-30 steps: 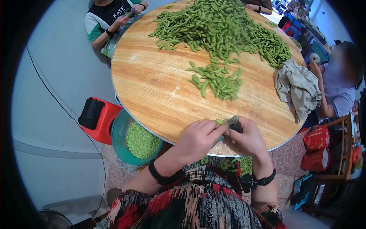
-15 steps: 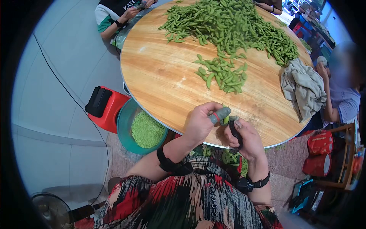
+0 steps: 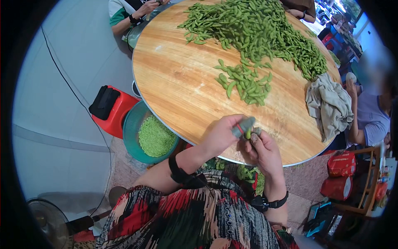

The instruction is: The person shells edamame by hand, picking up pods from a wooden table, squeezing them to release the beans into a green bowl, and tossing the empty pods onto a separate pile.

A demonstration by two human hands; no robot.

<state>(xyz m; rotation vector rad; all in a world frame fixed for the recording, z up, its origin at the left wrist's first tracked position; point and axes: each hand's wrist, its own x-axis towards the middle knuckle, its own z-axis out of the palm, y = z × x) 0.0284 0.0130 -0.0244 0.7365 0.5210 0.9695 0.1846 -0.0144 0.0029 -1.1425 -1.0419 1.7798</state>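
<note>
Over the near edge of the round wooden table, my left hand [image 3: 226,133] pinches a green soybean pod [image 3: 248,133]. A grey-green finger cover with a red band sits on one of its digits. My right hand [image 3: 266,151] is closed at the pod's other side, its dark-stained thumb and a covered fingertip against it; the curled fingers are partly hidden. Beyond my hands lies a small group of soybean pods [image 3: 244,85], in front of a large heap of pods [image 3: 248,29].
The round table [image 3: 166,83] fills the middle. A teal basin [image 3: 130,139] of shelled green beans [image 3: 155,136] stands lower left beside a red container [image 3: 118,116]. A crumpled grey cloth [image 3: 329,103] lies at the table's right edge. Other people sit around; a fan [image 3: 47,224] is lower left.
My hands have drawn slightly closer together around the pod. The black piece seen at my right fingers earlier no longer shows plainly. The view has shifted a little.
</note>
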